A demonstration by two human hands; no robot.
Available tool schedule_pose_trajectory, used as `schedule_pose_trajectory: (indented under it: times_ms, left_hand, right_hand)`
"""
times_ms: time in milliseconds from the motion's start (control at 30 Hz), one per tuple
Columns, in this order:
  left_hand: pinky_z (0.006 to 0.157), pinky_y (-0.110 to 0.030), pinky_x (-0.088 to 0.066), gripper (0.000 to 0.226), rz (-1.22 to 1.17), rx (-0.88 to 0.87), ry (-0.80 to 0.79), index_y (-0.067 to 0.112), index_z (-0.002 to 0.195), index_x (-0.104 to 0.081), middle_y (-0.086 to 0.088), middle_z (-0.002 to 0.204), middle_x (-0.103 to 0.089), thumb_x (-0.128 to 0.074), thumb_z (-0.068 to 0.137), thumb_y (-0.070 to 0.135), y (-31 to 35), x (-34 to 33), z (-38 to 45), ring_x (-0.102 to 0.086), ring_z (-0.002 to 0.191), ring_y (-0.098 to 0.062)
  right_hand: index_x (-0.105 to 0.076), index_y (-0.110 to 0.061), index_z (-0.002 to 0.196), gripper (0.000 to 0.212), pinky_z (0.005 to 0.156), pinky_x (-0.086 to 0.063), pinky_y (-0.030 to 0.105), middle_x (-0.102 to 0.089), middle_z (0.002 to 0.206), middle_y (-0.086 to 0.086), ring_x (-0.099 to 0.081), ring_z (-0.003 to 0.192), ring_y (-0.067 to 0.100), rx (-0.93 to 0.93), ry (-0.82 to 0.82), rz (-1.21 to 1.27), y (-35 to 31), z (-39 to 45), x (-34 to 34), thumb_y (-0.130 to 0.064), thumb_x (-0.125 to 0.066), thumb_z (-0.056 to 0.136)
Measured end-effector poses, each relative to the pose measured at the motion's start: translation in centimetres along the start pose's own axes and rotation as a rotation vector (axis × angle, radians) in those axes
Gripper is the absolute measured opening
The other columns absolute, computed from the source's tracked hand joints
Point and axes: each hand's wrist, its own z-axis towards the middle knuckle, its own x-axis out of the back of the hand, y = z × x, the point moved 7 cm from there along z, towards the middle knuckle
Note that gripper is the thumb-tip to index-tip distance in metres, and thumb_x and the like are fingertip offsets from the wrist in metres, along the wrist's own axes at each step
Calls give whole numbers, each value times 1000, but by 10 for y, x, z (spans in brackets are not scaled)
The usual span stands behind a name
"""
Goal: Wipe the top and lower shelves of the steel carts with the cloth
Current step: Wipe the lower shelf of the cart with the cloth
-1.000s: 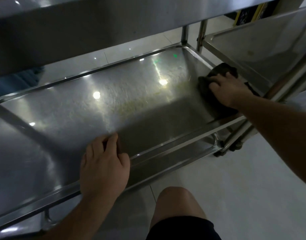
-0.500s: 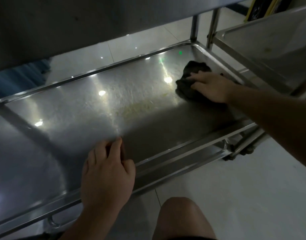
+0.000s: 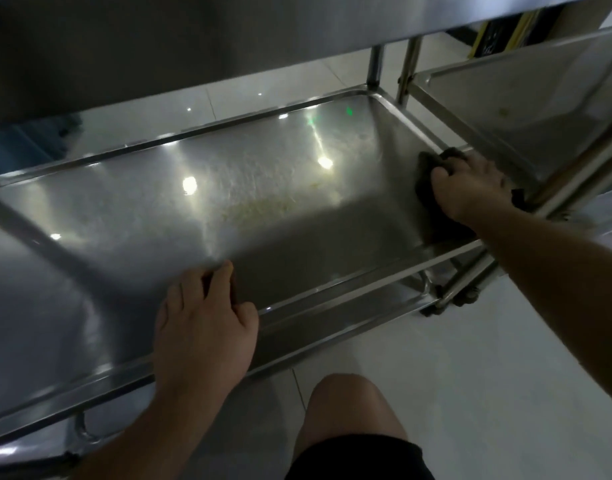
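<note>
The lower shelf (image 3: 131, 216) of a steel cart fills the view, shiny with light reflections and a yellowish smear (image 3: 263, 207) near its middle. My right hand (image 3: 467, 187) presses a dark cloth (image 3: 427, 174) onto the shelf's right end, close to the right rim. My left hand (image 3: 204, 327) rests flat over the shelf's near rim (image 3: 349, 282), fingers spread on the steel, holding nothing. The upper shelf (image 3: 159, 46) of the same cart hangs overhead across the top.
A second steel cart (image 3: 526, 98) stands directly to the right, its shelf higher and its legs (image 3: 464, 292) touching the first cart's corner. My bare knee (image 3: 349, 403) is near the front rim. Pale tiled floor (image 3: 488, 358) lies around.
My right hand slid the cloth left and away along the shelf, then back right and nearer, to the right rim. My left hand stayed on the near rim.
</note>
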Motion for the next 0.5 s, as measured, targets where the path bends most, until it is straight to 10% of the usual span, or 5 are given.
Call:
schedule_pose_trajectory:
  times_ms: [200, 400, 500]
  left_hand:
    - [116, -48, -37, 65, -28, -4, 11, 26, 160, -39, -9, 151, -42, -43, 97, 41, -1, -2, 2, -41, 136, -31]
    - [117, -47, -37, 71, -17, -28, 22, 24, 160, -40, -9, 151, -42, -27, 94, 46, -4, -4, 1, -40, 137, -30]
    - [118, -48, -37, 73, -17, -32, 17, 24, 161, -39, -11, 152, -42, -24, 93, 46, -4, -5, 0, -39, 139, -31]
  right_hand:
    - [-30, -28, 162, 62, 126, -15, 60, -21, 172, 9, -15, 158, 33, 152, -95, 21, -61, -56, -36, -53, -27, 105]
    - [-30, -50, 156, 63, 117, -10, 34, -16, 161, -28, -9, 148, -3, 567, -160, -12, -99, -138, -64, -70, -21, 97]
    - [-42, -44, 152, 49, 116, -24, 40, -35, 165, -6, -31, 150, 20, 411, -139, 54, -65, -73, -37, -55, -34, 105]
